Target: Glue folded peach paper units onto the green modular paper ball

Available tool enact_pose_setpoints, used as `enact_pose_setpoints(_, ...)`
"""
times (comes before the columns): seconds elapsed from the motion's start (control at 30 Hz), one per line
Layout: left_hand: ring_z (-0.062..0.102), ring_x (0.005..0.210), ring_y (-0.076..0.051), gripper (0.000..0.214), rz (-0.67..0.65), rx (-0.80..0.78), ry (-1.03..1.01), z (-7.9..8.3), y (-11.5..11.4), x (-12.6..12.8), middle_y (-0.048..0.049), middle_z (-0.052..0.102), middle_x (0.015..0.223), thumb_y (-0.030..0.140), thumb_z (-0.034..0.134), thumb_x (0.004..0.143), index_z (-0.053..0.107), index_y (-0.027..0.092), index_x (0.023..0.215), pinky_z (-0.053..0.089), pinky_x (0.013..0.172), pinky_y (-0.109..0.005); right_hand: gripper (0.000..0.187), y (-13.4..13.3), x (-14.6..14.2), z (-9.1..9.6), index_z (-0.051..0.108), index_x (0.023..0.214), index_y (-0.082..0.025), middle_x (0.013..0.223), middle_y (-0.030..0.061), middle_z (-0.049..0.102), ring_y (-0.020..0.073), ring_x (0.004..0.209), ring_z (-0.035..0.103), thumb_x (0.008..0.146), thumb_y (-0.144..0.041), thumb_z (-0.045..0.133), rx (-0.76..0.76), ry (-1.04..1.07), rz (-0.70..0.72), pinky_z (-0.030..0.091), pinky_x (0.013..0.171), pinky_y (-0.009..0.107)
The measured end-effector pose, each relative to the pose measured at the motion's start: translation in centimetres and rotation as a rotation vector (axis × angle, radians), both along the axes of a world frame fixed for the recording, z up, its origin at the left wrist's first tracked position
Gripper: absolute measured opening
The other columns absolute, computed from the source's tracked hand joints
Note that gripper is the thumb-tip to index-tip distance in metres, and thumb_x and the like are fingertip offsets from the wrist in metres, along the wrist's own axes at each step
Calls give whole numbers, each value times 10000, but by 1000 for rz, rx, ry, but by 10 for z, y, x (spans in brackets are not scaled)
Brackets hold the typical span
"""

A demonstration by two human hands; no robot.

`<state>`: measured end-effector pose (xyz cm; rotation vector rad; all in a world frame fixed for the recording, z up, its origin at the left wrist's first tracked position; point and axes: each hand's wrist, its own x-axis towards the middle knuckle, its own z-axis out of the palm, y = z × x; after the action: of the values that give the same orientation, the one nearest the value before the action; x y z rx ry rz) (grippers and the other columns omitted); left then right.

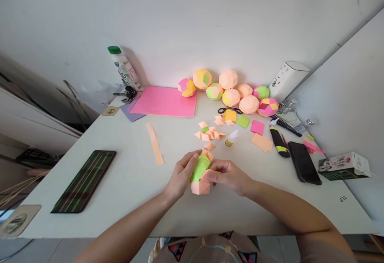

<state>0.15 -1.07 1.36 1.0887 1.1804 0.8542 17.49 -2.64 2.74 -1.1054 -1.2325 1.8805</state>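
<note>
Both my hands meet over the front middle of the white table point(126, 183), gripping a part-built paper polyhedron point(200, 175) of peach and green faces. My left hand point(181, 173) wraps its fingers round the left side of the paper form. My right hand point(228, 176) pinches its right side with thumb and fingers closed on a peach face. Just beyond the hands lies a small heap of loose peach paper pieces point(210, 132), and next to it a little glue bottle point(231, 139) on its side.
Several finished paper balls point(228, 80) sit along the wall, with scissors point(229, 110), a pink sheet point(164, 101), coloured squares, a peach strip point(155, 143), a bottle point(124, 68), keys, a black phone point(304, 162), a marker, a carton point(345, 166) and a dark tablet point(84, 180).
</note>
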Motion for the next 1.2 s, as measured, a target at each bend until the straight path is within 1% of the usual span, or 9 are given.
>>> enact_pose_setpoints(0.13,597,888,-224,465,-30,25,8,0,-1,0,-81,646,1043,534,446,841,621,192,1103,475,727,-321,271,-1,-1,2,608,665,-149,847,2,510,108,678,523,714,-391,719,0,-13,4,448,669,304)
enact_pose_setpoints(0.27,586,892,-214,439,-21,80,49,-1,-1,0,-78,625,1059,511,433,853,616,193,1093,471,726,-315,277,-2,-2,1,600,659,-146,866,5,510,106,679,523,703,-389,726,3,-40,3,455,666,298)
enact_pose_setpoints(0.5,562,944,-219,365,22,174,98,-2,-3,-1,-68,604,1055,461,434,872,627,212,1056,451,800,-325,327,-2,-5,-1,568,631,-143,834,9,518,111,691,505,695,-425,722,-27,-38,-11,446,641,278)
enact_pose_setpoints(0.63,556,959,-222,323,52,221,104,-1,-3,0,-61,601,1034,434,451,873,645,227,1027,437,848,-333,332,-2,-6,-1,564,621,-148,800,9,527,119,696,505,692,-431,722,-51,-22,6,437,630,273)
enact_pose_setpoints(0.9,544,975,-224,282,69,333,141,-3,-4,0,-68,589,1029,385,452,878,641,227,1017,433,862,-343,338,-2,-8,-3,552,599,-145,777,5,535,114,673,506,681,-418,733,-72,12,5,426,613,271)
enact_pose_setpoints(1.07,540,975,-214,278,49,347,167,-3,-4,-1,-64,570,1034,375,428,893,616,226,1033,427,863,-335,336,-1,-7,-4,564,603,-146,751,-3,545,111,650,513,665,-424,742,-98,37,3,425,615,276)
enact_pose_setpoints(1.2,540,972,-221,282,50,315,143,-3,-4,-1,-66,573,1043,386,445,883,607,227,1051,426,860,-339,314,1,-6,-1,578,616,-148,710,-8,552,111,640,512,666,-410,743,-94,29,-1,416,623,275)
